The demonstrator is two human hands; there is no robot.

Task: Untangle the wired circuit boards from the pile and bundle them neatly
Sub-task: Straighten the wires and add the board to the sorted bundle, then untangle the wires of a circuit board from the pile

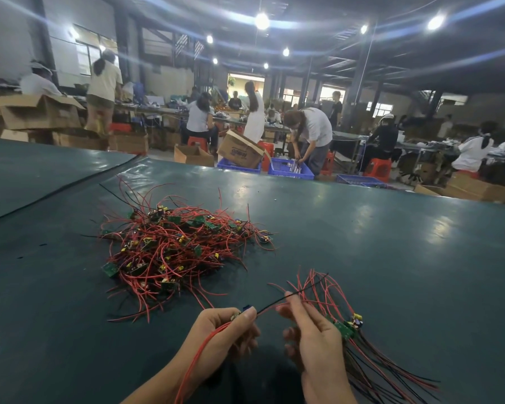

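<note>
Head view shows you early in the job: most of the wired circuit boards still lie in the pile (175, 249), a loose tangled mound on the dark green table (362, 228), toward its middle and left of your hands. Your left hand (228, 333) is closed in a pinch on 1 board (244, 311), thumb over it, with its red lead trailing down past your wrist and a thin black lead (286, 298) running across to your right hand (315, 342). That hand is curled shut around the bundle (347, 328) gathered so far, index finger raised against the black lead; the bundle sits near the table's near edge, boards stacked together, wires fanning up and down from your grip. I judge the bundle holds only a small share of the boards, so nearly all the untangling remains. The boards are small, flat, green rectangles with yellow and dark parts; the wires are thin, springy and glossy; the table covering looks smooth and slightly shiny.
</note>
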